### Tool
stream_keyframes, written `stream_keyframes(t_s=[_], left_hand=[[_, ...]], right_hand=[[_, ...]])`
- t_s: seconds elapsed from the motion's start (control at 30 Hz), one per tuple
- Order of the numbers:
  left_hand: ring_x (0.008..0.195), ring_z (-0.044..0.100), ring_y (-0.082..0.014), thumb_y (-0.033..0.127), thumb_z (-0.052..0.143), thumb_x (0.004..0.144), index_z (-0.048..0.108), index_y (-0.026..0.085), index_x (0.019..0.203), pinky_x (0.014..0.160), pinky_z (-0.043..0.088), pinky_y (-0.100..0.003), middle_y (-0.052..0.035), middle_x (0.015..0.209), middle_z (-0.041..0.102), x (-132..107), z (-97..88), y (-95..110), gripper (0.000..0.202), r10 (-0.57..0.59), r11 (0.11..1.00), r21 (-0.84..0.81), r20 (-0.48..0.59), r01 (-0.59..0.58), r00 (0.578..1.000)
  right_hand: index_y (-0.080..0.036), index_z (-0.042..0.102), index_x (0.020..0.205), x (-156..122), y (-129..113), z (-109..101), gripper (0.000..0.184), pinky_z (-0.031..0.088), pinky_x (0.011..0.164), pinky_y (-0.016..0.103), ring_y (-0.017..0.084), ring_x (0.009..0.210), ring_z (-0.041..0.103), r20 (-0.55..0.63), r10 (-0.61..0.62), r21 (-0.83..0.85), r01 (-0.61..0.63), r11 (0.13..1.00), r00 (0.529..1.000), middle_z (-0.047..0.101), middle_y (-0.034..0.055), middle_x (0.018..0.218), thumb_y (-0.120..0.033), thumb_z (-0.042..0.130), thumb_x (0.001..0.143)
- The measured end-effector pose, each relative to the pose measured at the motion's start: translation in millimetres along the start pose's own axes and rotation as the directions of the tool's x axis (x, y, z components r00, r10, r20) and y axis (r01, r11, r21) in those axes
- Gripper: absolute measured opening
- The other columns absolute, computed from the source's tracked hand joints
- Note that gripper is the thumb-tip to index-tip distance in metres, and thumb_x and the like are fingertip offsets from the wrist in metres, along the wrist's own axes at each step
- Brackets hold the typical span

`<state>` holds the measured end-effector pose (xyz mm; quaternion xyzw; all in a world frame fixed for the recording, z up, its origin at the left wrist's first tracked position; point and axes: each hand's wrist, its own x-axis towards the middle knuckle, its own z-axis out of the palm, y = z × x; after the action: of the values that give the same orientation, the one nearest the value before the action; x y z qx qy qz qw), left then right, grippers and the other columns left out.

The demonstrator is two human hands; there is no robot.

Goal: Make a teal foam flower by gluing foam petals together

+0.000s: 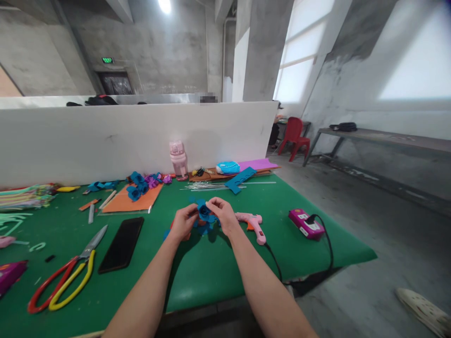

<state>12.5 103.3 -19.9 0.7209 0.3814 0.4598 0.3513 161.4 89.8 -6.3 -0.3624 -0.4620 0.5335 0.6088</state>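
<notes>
Between my two hands is a blue paper flower (203, 210) with a rolled centre and petals spread around it. My left hand (185, 221) pinches its left edge, fingers closed. On the other side my right hand (222, 213) grips the petals with thumb and fingertips. More blue paper pieces (204, 228) lie just below the flower, with something orange-red partly hidden behind my left hand. A pink hot glue gun (254, 224) rests on the green table (200, 281), close to the right of my right hand.
Scissors (75, 270) and a black phone (121, 244) lie to the left. Finished blue flowers (137, 185) sit on orange paper (132, 201). A pink bottle (178, 160) stands by the white partition (141, 131). A purple power strip (306, 224) with a plugged cord is on the right.
</notes>
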Motion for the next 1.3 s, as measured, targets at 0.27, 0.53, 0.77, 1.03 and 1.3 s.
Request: stream_keyframes(t_s=[0.27, 0.53, 0.77, 1.03, 1.3], left_hand=[[0.06, 0.051, -0.0105, 0.021, 0.051, 0.073, 0.06, 0.015, 0.069, 0.055, 0.041, -0.019, 0.0011, 0.063, 0.056, 0.1, -0.7, -2.0, 0.011, -0.012, 0.998, 0.06, -0.01, 0.012, 1.0], [0.058, 0.052, -0.0104, 0.024, 0.053, 0.072, 0.061, 0.015, 0.069, 0.053, 0.042, -0.019, 0.0014, 0.059, 0.055, 1.6, 0.2, -0.8, 0.012, -0.046, 0.999, 0.013, -0.091, 0.048, 0.995], [0.05, 0.051, -0.0095, 0.027, 0.057, 0.069, 0.062, 0.015, 0.073, 0.043, 0.04, -0.018, 0.0009, 0.057, 0.057, 2.7, 0.5, -8.6, 0.014, -0.122, 0.989, -0.099, -0.137, 0.108, 0.983], [0.048, 0.051, -0.0095, 0.028, 0.057, 0.07, 0.063, 0.015, 0.077, 0.04, 0.041, -0.018, 0.0007, 0.055, 0.057, 1.2, 1.7, -5.8, 0.016, -0.152, 0.981, -0.137, -0.109, 0.136, 0.982], [0.05, 0.052, -0.0104, 0.03, 0.059, 0.069, 0.064, 0.015, 0.076, 0.045, 0.043, -0.02, 0.0009, 0.054, 0.057, 2.4, 1.9, -8.5, 0.018, -0.137, 0.985, -0.12, -0.113, 0.124, 0.984]], right_hand=[[-0.018, 0.055, 0.064, 2.9, 1.9, 0.4, 0.025, 0.038, 0.057, 0.022, 0.009, 0.056, 0.045, -0.067, -0.083, -0.005, 0.083, 0.997, 0.994, 0.051, -0.0037, 0.06, -0.039, 0.067, 0.063], [-0.018, 0.059, 0.069, 4.9, 2.4, -1.0, 0.032, 0.039, 0.054, 0.022, 0.009, 0.052, 0.046, -0.091, -0.009, 0.079, 0.016, 0.997, 0.996, 0.054, -0.0013, 0.062, -0.049, 0.062, 0.067], [-0.017, 0.06, 0.068, 1.7, 3.0, 0.8, 0.036, 0.038, 0.052, 0.022, 0.009, 0.052, 0.047, -0.028, 0.05, 0.125, -0.047, 0.991, 0.998, 0.055, -0.0003, 0.063, -0.053, 0.057, 0.069], [-0.018, 0.058, 0.063, 1.7, 0.9, 2.3, 0.03, 0.036, 0.052, 0.022, 0.008, 0.051, 0.044, -0.017, 0.04, 0.075, -0.039, 0.996, 0.999, 0.054, -0.0022, 0.062, -0.047, 0.064, 0.063], [-0.018, 0.054, 0.06, 0.5, -0.3, 4.3, 0.025, 0.033, 0.052, 0.022, 0.009, 0.052, 0.041, -0.014, -0.059, -0.065, 0.058, 0.996, 0.998, 0.047, -0.0041, 0.054, -0.041, 0.065, 0.063]])
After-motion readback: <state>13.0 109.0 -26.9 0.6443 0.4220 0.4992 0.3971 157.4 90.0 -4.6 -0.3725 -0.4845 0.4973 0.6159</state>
